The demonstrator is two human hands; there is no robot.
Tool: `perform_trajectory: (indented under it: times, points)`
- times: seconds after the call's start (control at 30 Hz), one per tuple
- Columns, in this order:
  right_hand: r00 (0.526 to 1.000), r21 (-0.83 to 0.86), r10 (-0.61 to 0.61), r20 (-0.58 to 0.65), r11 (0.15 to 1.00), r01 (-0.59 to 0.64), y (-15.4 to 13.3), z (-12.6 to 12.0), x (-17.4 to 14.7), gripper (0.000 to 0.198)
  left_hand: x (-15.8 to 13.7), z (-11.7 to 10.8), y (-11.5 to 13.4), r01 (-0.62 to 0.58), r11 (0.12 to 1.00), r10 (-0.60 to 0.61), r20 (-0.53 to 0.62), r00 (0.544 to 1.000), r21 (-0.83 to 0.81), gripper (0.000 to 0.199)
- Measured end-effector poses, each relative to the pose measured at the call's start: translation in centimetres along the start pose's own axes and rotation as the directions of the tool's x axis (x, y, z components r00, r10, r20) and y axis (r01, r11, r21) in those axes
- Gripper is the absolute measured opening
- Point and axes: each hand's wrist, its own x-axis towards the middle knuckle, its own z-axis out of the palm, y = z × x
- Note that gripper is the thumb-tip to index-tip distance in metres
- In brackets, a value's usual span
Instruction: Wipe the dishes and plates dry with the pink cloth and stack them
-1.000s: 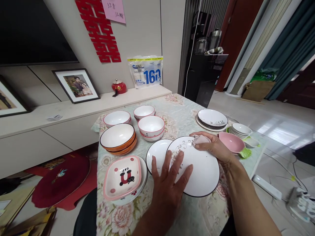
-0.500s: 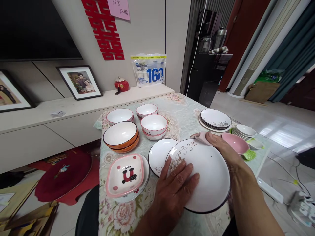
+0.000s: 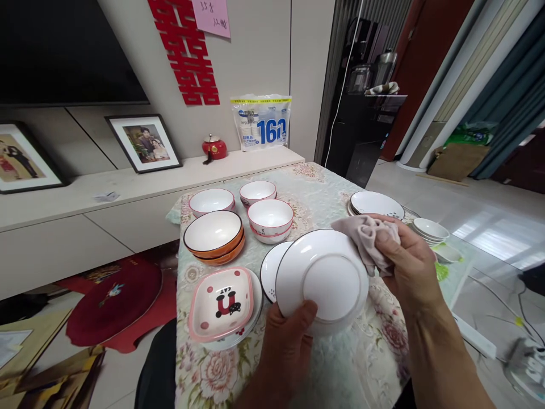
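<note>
My left hand (image 3: 292, 335) grips the lower left edge of a white plate (image 3: 336, 287), thumb on its underside, which faces me with its foot ring showing. A crumpled pale pink cloth (image 3: 366, 238) is bunched in my right hand (image 3: 402, 247), at the plate's upper right rim. Behind the held plate, another dark-rimmed white plate (image 3: 270, 270) lies on the table, partly covered. Just left of it sits a square pink-edged cat dish (image 3: 223, 304) on top of a round plate.
Orange bowls (image 3: 213, 236) and red-rimmed bowls (image 3: 270, 218) stand in stacks at the table's left. Farther right are stacked plates (image 3: 377, 203) and small white bowls (image 3: 431, 228). A floral cloth (image 3: 219, 372) covers the table. Behind it runs a cabinet (image 3: 140, 193).
The plate has been turned over from its patterned face to its underside. My left hand went from lying flat on it to gripping its edge; the right hand now holds the cloth bunched up.
</note>
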Motion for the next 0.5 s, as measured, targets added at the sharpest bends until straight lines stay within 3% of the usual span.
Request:
perform_trajectory:
  times: [0.1,0.2,0.27,0.4,0.5]
  points:
    - [0.968,-0.309,-0.189,0.166,0.922,0.233,0.7,0.6,-0.1,0.032,0.1,0.2,-0.1,0.070,0.997,-0.070,0.017,0.997,-0.027,0.039]
    - [0.862,-0.539,-0.373,0.343,0.674,0.506,1.8,1.8,-0.1,0.025,0.0,0.0,-0.6,0.109,0.994,-0.107,0.060,0.992,-0.026,0.040]
    - [0.802,-0.557,-0.408,0.436,0.578,0.597,2.2,2.9,-0.4,0.024,0.0,-0.2,-1.0,0.117,0.993,-0.116,0.071,0.991,-0.021,0.042]
    - [0.673,-0.410,-0.336,0.659,0.589,0.696,1.2,4.8,-2.1,0.022,0.3,-0.3,-1.2,0.123,0.992,-0.125,0.065,0.990,0.031,0.031]
    - [0.544,-0.302,-0.245,0.802,0.620,0.724,-0.5,5.6,-3.7,0.019,0.3,0.0,-0.6,-0.001,0.988,-0.013,0.088,0.996,0.157,0.012]
